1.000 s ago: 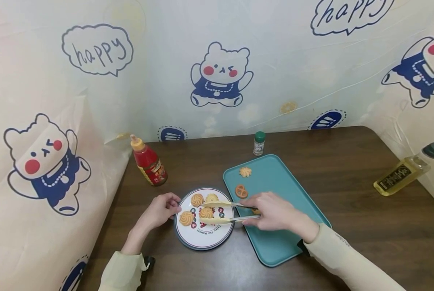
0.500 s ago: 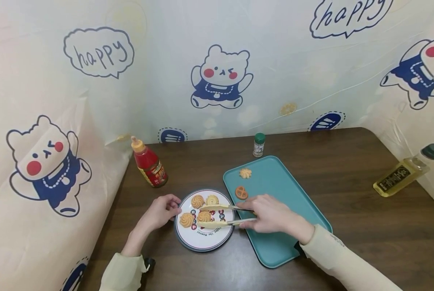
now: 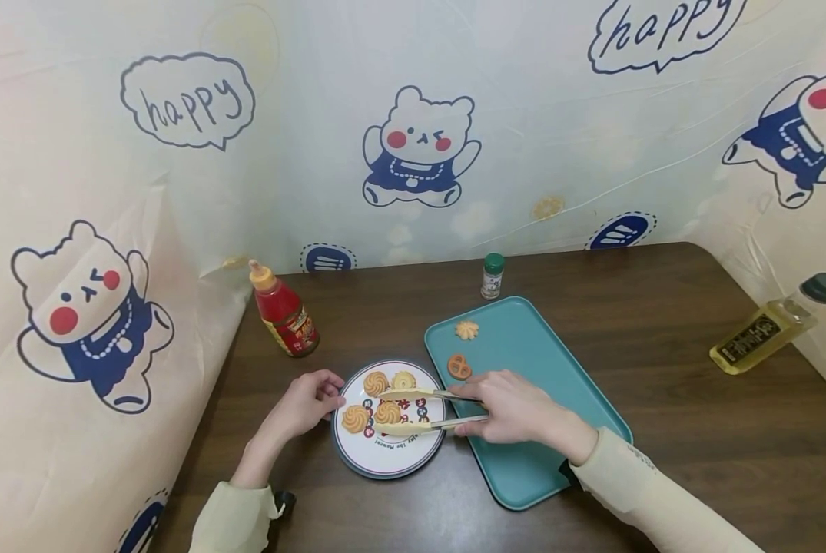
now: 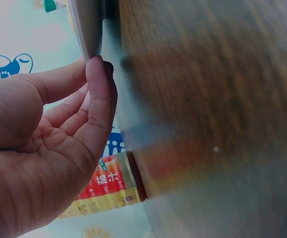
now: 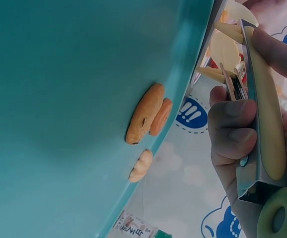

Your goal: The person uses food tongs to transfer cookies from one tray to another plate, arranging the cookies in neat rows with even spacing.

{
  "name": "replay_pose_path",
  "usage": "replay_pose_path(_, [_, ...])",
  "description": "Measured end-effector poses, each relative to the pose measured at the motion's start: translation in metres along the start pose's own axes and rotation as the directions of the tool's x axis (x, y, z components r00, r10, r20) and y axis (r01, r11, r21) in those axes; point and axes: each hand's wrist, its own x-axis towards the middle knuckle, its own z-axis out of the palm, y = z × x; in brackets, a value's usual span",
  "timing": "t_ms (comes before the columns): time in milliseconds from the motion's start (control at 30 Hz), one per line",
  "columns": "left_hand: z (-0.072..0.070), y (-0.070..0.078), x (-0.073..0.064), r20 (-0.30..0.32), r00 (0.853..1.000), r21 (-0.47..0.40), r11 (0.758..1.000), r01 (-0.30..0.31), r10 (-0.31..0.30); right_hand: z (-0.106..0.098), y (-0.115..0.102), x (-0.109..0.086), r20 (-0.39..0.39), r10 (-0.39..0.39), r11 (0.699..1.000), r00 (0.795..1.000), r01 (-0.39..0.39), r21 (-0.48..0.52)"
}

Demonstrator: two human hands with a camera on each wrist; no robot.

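Observation:
My left hand (image 3: 309, 403) pinches the left rim of a white round plate (image 3: 385, 462) with printed lettering, thumb above and fingers below in the left wrist view. Several cookies lie on the plate. In my right hand (image 3: 519, 407) I grip metal tongs (image 5: 265, 109) with cream-coloured tips and handle covers. The tongs reach over the plate from the right with their arms spread. Between their tips sits a swirl cookie (image 3: 388, 412). Beside it are another swirl cookie (image 3: 355, 418), a third swirl cookie (image 3: 376, 383) and a pale round cookie (image 3: 403, 379).
Right of the plate lies a teal tray (image 3: 530, 476) bearing a flower-shaped cookie (image 3: 466, 330), a pretzel-shaped cookie (image 3: 459, 366) and an oblong brown cookie (image 5: 144, 114). Behind stand a red sauce bottle (image 3: 286, 316) and a green-capped shaker (image 3: 492, 276). An oil bottle (image 3: 761, 334) stands far right.
The tongs' arms have spread a little wider around the swirl cookie, which sits slightly further left and nearer on the plate. My left hand stays at the rim.

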Motion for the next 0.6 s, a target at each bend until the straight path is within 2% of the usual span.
replay_pose_path(367, [0.0008,-0.0011,0.0011,0.000,1.000,-0.003,1.000,-0.001,0.001,-0.0014,0.0010,-0.0015,-0.002,0.001,1.000,1.000,-0.001,0.025])
replay_pose_path(600, [0.0005,-0.0008,0.0013,0.001,1.000,-0.003,1.000,0.001,-0.001,-0.0096,0.0035,-0.0072,0.010,0.037,0.998,0.999,-0.038,0.053])
